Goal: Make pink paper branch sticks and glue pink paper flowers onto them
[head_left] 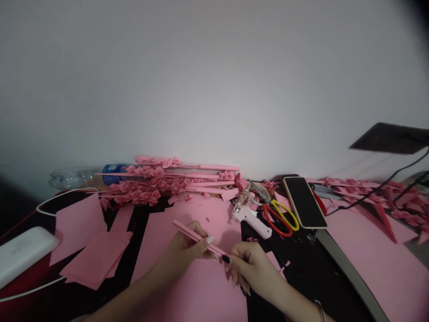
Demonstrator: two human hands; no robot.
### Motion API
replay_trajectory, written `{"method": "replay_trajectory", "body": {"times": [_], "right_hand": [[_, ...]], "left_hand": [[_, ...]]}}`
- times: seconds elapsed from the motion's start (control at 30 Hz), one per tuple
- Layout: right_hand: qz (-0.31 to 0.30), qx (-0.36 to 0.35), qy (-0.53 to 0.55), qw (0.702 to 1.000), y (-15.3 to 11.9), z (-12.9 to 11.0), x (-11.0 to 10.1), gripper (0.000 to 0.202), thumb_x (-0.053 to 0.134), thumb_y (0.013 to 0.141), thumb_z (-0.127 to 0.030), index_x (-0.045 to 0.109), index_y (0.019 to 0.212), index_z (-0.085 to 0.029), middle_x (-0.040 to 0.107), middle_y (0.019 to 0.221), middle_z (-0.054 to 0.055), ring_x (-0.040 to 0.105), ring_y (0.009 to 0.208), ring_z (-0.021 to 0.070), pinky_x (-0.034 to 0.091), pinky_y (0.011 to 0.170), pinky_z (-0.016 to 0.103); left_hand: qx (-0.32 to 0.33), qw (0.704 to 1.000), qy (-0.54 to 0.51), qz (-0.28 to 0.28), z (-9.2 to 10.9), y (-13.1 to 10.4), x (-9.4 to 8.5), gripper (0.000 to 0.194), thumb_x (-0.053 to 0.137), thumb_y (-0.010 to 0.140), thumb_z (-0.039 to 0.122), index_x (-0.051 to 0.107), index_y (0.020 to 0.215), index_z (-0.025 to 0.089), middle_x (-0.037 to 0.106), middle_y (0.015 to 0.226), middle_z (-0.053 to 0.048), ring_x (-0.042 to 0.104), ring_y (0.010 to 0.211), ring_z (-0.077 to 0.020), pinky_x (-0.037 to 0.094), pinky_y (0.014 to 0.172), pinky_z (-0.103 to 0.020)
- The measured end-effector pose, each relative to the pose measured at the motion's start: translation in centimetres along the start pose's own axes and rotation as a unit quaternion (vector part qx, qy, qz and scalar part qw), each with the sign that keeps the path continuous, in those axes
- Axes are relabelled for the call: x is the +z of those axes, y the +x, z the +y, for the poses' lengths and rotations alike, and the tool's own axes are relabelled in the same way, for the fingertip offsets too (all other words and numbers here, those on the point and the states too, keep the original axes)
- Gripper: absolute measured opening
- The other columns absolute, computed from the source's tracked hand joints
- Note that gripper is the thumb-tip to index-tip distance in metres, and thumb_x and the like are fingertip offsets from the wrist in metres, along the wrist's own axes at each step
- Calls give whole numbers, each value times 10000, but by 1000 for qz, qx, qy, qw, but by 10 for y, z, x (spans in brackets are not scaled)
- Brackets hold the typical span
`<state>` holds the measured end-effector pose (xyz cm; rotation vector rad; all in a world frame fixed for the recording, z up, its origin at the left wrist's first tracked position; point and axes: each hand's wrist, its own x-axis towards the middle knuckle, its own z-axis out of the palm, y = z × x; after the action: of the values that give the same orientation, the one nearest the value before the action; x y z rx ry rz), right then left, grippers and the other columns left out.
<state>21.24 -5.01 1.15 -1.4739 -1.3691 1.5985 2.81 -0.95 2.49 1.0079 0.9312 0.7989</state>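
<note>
A narrow folded strip of pink paper [187, 231] slants between my two hands, its upper left end free. My left hand [192, 246] pinches it around the middle, thumb on top. At the lower right end, my right hand [250, 266] grips it between thumb and fingers. Below both hands lies a large pink paper sheet [157, 250] on the dark table. A light pink hot glue gun [251, 219] rests just beyond my right hand, beside scissors with red and yellow handles [284, 219].
Paper flower stems [161, 179] are piled along the wall near a clear plastic bottle [77, 177]. Pink paper squares [97, 259] and a white device [27, 252] with a cable lie left. A phone [305, 201] stands right, near more pink sheets [378, 255] and a black cord [372, 185].
</note>
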Motion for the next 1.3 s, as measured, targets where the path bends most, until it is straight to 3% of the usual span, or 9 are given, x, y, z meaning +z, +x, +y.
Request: {"method": "replay_trajectory", "body": {"times": [0.2,0.53,0.8,1.3], "right_hand": [[-17,11,37,999,1,3,0,497,606,731,-634,502,587,-170,550,436,-29,378,265,34,235,262,149],[-27,-13,65,997,-1,2,0,520,616,725,-656,538,627,-152,559,465,-20,432,289,43,280,288,152],[61,-57,67,994,6,4,-5,526,611,736,-656,528,603,-153,594,484,5,453,314,48,320,336,168],[86,-82,107,987,7,-1,-5,414,724,696,-519,527,604,-167,605,485,-17,501,341,63,411,375,179]], "left_hand": [[0,1000,0,-4,0,-1,-1,389,753,661,466,497,650,174,618,614,13,621,634,-144,522,658,-287],[11,1000,1,2,0,-1,-3,366,745,680,451,508,658,173,615,631,11,615,648,-141,538,673,-289],[61,990,-54,116,-7,8,-23,271,719,760,395,565,765,171,627,779,9,622,780,-144,561,730,-270],[59,989,-91,96,-11,8,-21,235,710,785,372,581,800,176,657,825,-6,631,799,-143,548,731,-243]]}}
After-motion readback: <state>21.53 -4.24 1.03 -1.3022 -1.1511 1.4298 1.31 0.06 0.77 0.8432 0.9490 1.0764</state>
